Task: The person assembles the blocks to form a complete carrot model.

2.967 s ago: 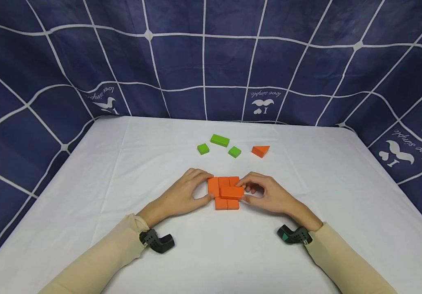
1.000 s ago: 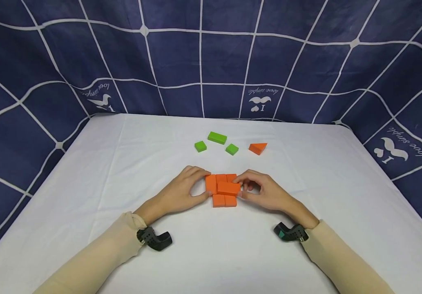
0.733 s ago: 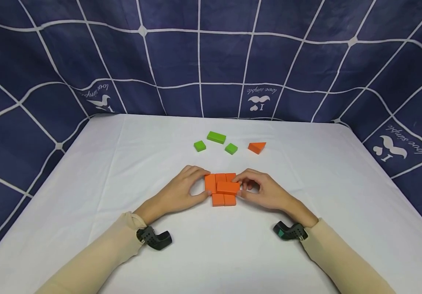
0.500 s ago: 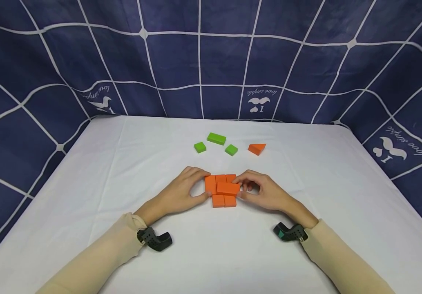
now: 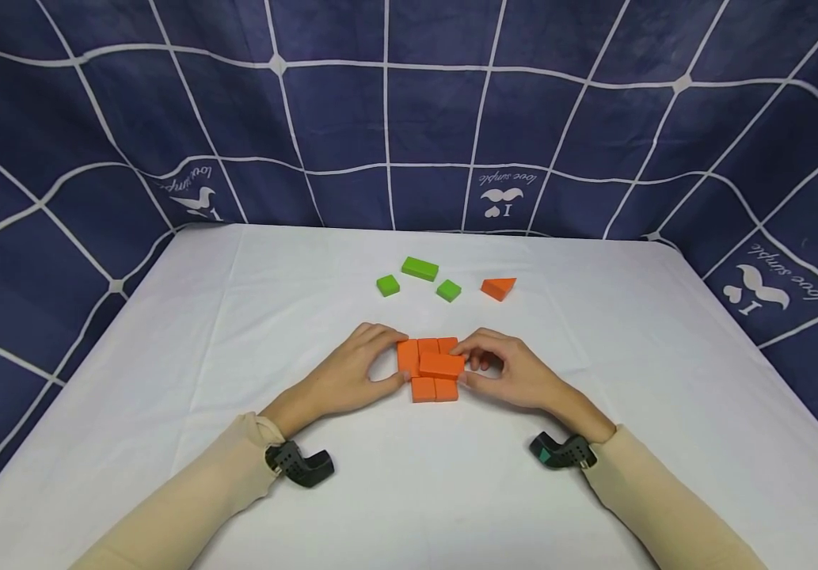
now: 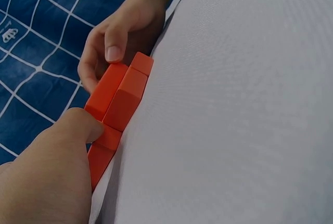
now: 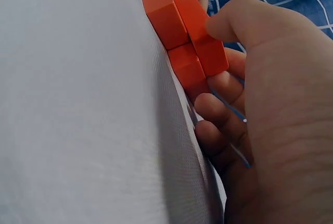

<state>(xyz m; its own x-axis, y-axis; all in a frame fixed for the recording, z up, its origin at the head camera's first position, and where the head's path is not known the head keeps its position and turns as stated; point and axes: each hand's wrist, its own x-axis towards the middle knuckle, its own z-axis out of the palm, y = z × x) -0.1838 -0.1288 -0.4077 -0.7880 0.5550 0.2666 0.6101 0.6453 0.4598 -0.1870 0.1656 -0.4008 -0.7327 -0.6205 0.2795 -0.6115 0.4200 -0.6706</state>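
Observation:
Several orange blocks lie flat together in the middle of the white table. My left hand (image 5: pixel 348 372) holds the leftmost upright-lying block (image 5: pixel 408 356) at its ends, thumb at the near end and fingertips at the far one. On top of the group lies an orange rectangular block (image 5: pixel 441 365), placed crosswise. My right hand (image 5: pixel 511 372) pinches this top block at its right end between thumb and fingers; the right wrist view shows the thumb against the block's (image 7: pixel 200 31) near side. Two orange blocks (image 5: pixel 434 389) stick out below it toward the person.
Farther back on the white table (image 5: pixel 294 277) lie a long green block (image 5: pixel 420 268), a small green block (image 5: pixel 388 286), another small green block (image 5: pixel 448 290) and an orange triangular block (image 5: pixel 498 289). A dark blue gridded cloth (image 5: pixel 337 119) rises behind the table.
The top block has shifted very slightly left on the group, with my right hand on it. My left hand keeps its grip, and the head view has moved a little.

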